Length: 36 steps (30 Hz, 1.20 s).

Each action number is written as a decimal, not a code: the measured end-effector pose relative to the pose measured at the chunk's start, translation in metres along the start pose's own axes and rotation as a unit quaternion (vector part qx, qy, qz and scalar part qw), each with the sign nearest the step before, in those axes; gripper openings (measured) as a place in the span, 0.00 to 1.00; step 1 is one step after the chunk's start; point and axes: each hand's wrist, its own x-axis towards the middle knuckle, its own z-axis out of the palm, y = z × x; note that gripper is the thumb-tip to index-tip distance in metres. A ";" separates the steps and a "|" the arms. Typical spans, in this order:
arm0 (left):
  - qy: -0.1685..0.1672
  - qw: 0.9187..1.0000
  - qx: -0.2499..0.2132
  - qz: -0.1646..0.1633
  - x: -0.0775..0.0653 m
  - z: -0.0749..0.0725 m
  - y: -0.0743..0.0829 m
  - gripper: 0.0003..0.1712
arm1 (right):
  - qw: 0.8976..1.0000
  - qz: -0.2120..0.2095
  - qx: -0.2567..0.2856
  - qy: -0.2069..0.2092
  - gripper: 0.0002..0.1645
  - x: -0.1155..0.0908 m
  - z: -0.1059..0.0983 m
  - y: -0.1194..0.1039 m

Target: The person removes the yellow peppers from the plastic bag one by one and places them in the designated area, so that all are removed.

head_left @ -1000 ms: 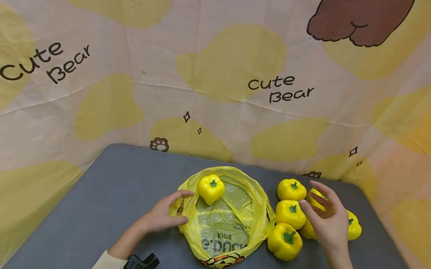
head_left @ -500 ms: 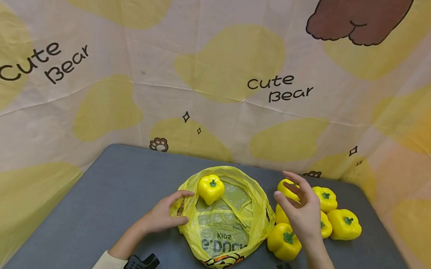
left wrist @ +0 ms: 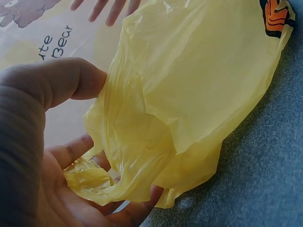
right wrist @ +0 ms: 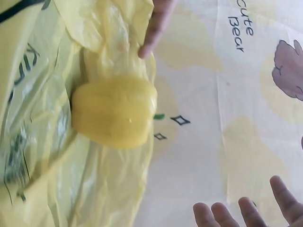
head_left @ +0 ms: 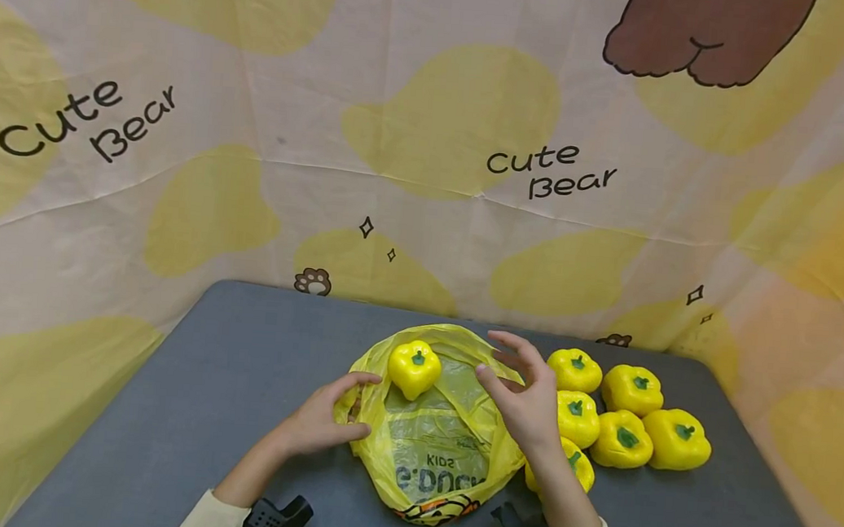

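Observation:
A yellow plastic bag stands with its mouth spread on the table, dark lettering showing inside. One yellow bell pepper with a green stem sits in its upper left part; the right wrist view shows the same bell pepper against the bag's wall. My left hand holds the bag's left side; in the left wrist view its thumb touches the film and its fingers curl beneath a crumpled fold. My right hand, fingers spread and holding nothing, hovers over the bag's right rim.
Several more yellow bell peppers lie grouped on the grey table, right of the bag. A printed cloth hangs behind. Black wrist devices are worn near both sleeves.
My right hand has moved left, from above the grouped bell peppers to the bag's right rim, uncovering the peppers at the right. The left hand and the bag have stayed in place.

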 end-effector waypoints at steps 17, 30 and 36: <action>-0.006 1.000 -0.012 0.005 -0.001 0.000 0.000 0.35 | 0.998 0.040 0.010 -0.047 0.23 0.017 0.053 0.031; -0.010 1.000 -0.012 -0.004 0.000 0.000 -0.001 0.35 | 0.995 0.077 -0.018 -0.059 0.27 0.023 0.073 0.050; -0.012 1.000 -0.016 -0.007 0.000 0.000 -0.002 0.35 | 0.993 0.091 -0.045 -0.067 0.28 0.023 0.078 0.051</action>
